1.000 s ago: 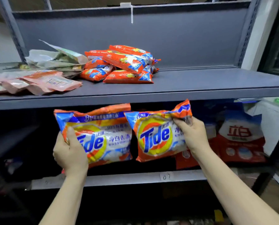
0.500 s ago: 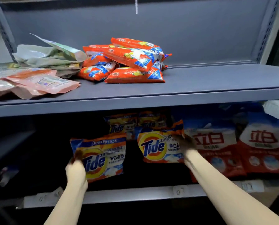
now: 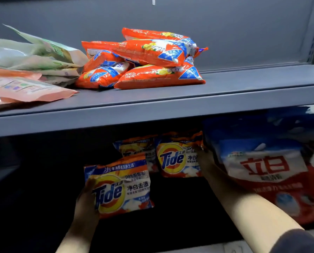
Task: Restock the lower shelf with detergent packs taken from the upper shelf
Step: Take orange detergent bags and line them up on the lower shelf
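Left hand [image 3: 86, 199] grips the left edge of an orange-and-blue plastic Tide detergent pack [image 3: 120, 187]; right hand [image 3: 206, 159] grasps a second Tide pack [image 3: 178, 157] by its right edge, inside the dark lower shelf [image 3: 170, 198].

2 bare hands reach into the dark lower shelf space: the left hand [image 3: 86, 199] and the right hand [image 3: 205, 157]. 3 upright orange, yellow and blue plastic Tide detergent packs [image 3: 119, 187] show there, 1 mostly hidden behind. Beside them stand at least 2 larger red, white and blue detergent bags [image 3: 267, 172]. On the grey metal upper shelf [image 3: 225, 92] lie about 5 flat orange detergent packs [image 3: 152, 52], piled, plus several pale green and pink pouches [image 3: 30, 59], overlapping too much to count.
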{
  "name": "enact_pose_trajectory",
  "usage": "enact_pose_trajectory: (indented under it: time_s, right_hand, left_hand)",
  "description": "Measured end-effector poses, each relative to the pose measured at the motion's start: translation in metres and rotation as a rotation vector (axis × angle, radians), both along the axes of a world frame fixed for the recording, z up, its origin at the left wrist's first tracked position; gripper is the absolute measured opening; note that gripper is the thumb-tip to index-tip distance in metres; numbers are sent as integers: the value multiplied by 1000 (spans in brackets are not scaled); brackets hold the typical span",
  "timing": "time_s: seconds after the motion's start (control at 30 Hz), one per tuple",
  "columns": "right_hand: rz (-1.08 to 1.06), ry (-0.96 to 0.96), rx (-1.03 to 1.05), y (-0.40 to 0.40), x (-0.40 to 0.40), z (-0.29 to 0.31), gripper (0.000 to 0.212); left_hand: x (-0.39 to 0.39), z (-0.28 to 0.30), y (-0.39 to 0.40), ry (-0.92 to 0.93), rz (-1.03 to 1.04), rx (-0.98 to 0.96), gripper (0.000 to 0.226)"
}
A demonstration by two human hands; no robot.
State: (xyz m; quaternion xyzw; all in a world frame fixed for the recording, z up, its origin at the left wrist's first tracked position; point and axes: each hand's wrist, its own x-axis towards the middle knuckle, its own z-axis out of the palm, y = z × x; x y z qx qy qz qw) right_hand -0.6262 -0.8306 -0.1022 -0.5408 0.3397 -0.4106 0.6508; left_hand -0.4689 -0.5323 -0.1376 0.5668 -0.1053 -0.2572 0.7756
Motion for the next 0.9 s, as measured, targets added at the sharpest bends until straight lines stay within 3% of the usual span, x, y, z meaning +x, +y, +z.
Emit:
enact_pose_trajectory:
  time_s: [0.1,0.2,0.33,0.47,0.57,0.63,0.73,0.8,0.9]
  right_hand:
    - [12,34,-3,-14,13,2,8]
    - [-17,119,-73,-29,22,0,25]
    - [-36,213,-205,-34,26,-5,31]
    - [-97,475,-543,-27,22,-8,73]
    - [-94,671,-832,-17,14,-16,70]
    - [-115,816,-1008,-8,8,-26,60]
    - [-64,909,-1081,8,-1,-45,43]
    - [-14,943,-986,15,-4,-59,44]
    - [-15,972,-913,24,-5,-72,58]
  left_hand:
    - [18,-1,-16,-15,-2,42,46]
    - [34,0,-40,-12,-59,57,49]
    - [44,2,-73,-38,-125,-83,40]
    - [53,12,-105,1,-86,-201,37]
    - [54,3,-120,-19,68,-122,39]
    - [51,-8,-126,-67,299,148,48]
    - [34,-15,-122,-364,559,696,74]
    - [20,-25,-119,-820,572,790,76]
    - [-3,-42,-120,-1343,342,820,59]
